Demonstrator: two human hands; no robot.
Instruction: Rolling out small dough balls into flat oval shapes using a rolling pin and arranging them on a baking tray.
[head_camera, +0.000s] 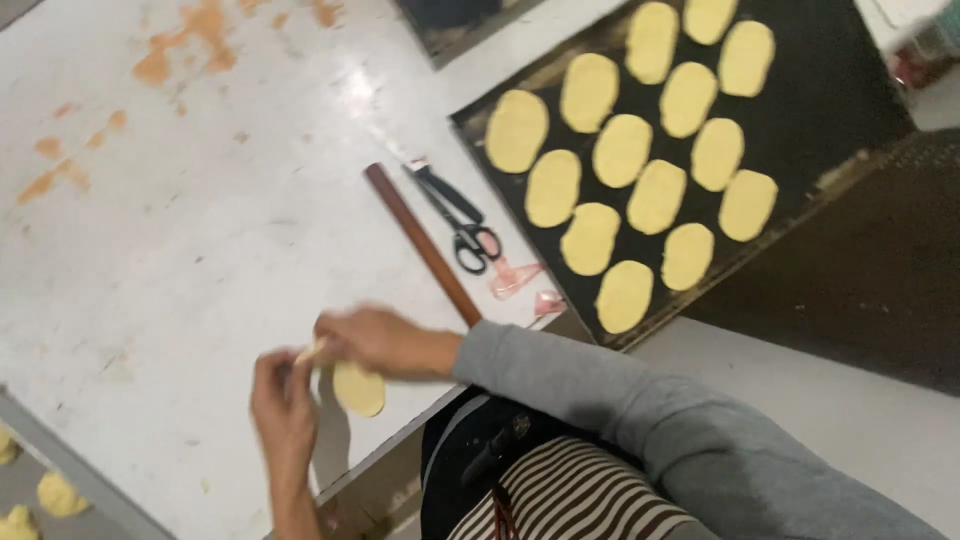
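Fingers (300, 365) at oval dough (359, 389), upright

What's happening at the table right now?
A person in a grey sleeve is shaping a flat oval of yellow dough with both hands at the near edge of a white table. The right hand lies over the piece, and the left hand pinches its edge. A wooden rolling pin and black scissors lie just beyond. To the right, a dark baking tray holds rows of similar dough ovals.
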